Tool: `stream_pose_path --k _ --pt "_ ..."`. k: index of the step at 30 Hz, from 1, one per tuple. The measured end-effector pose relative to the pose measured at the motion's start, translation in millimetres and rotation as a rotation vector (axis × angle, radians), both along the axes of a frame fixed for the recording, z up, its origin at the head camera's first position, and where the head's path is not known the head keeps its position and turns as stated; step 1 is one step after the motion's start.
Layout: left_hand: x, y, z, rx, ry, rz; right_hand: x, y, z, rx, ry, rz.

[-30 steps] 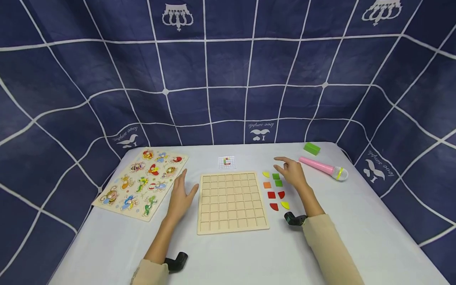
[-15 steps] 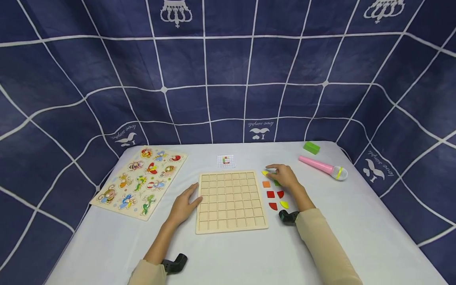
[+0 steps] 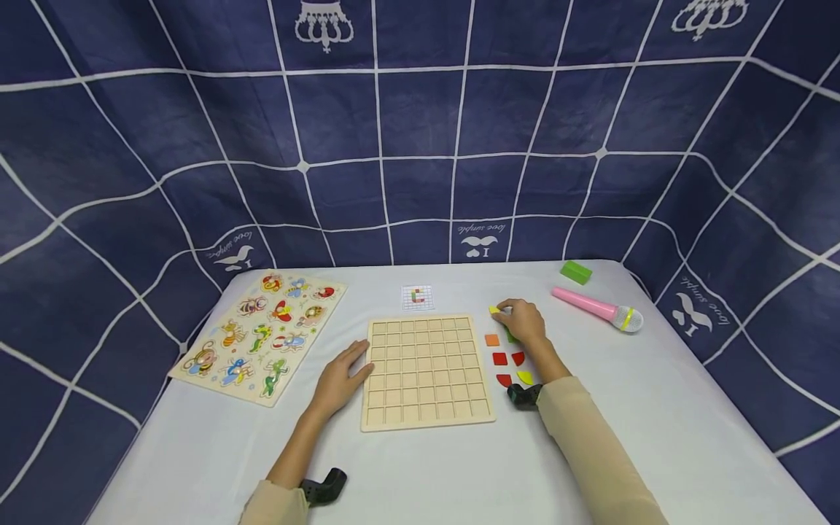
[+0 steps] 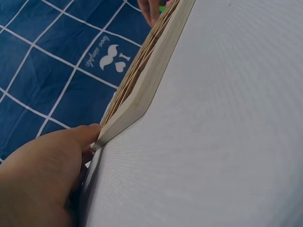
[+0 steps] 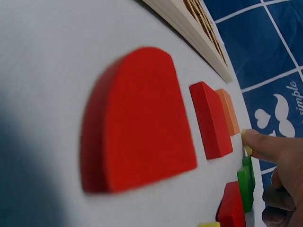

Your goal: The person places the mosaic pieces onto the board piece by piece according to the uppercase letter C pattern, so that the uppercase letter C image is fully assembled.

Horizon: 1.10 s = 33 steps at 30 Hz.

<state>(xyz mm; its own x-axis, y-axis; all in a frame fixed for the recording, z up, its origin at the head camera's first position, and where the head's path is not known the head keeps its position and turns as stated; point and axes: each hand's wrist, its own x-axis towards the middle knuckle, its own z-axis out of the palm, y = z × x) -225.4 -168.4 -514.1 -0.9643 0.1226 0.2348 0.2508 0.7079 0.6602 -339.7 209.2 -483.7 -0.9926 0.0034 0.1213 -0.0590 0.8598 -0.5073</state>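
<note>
The left hand (image 3: 337, 379) rests against the left edge of a square wooden grid board (image 3: 426, 372), its thumb and fingertips touching the rim; in the left wrist view the thumb lies at the board's edge. Beyond the board's far right corner, the right hand (image 3: 523, 321) pinches a yellow quarter-circle piece (image 3: 494, 310) between thumb and index finger. Beneath that hand, green pieces (image 3: 511, 336) are partly hidden. Nearer lie an orange square (image 3: 492, 340), a red square (image 3: 500, 359), two red quarter-circles (image 5: 142, 127) and another yellow quarter-circle (image 3: 525, 377).
A small card (image 3: 417, 297) with a coloured grid pattern lies behind the board. At left is a wooden insect puzzle (image 3: 262, 335). A pink toy microphone (image 3: 593, 306) and a green block (image 3: 576, 273) lie at back right. Blue checked cloth (image 3: 420, 131) hangs behind.
The right hand has moved left to the yellow quarter-circle and now pinches it, shifting it slightly. The left hand has come right onto the board's edge.
</note>
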Motion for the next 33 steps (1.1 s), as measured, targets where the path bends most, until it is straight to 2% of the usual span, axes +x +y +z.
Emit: stream_pose_path --k 5,12,17,23,33 --pt "-0.4 -0.1 -0.5 0.002 0.009 0.001 7.2 -3.9 1.9 -0.024 -0.008 -0.049" --pt "0.4 -1.3 0.5 -0.001 0.028 0.005 16.1 -7.1 1.8 -0.038 -0.007 -0.014" --pt "1.2 -1.1 -0.7 0.004 0.018 0.0 13.0 -4.5 0.7 -0.04 0.023 0.007" --pt "1.2 -1.1 -1.9 0.005 0.019 -0.003 6.0 -1.7 -0.7 -0.05 0.023 0.096" --pt "0.4 -0.6 -3.9 0.012 0.05 0.003 11.5 -0.1 4.7 -0.003 0.01 0.101"
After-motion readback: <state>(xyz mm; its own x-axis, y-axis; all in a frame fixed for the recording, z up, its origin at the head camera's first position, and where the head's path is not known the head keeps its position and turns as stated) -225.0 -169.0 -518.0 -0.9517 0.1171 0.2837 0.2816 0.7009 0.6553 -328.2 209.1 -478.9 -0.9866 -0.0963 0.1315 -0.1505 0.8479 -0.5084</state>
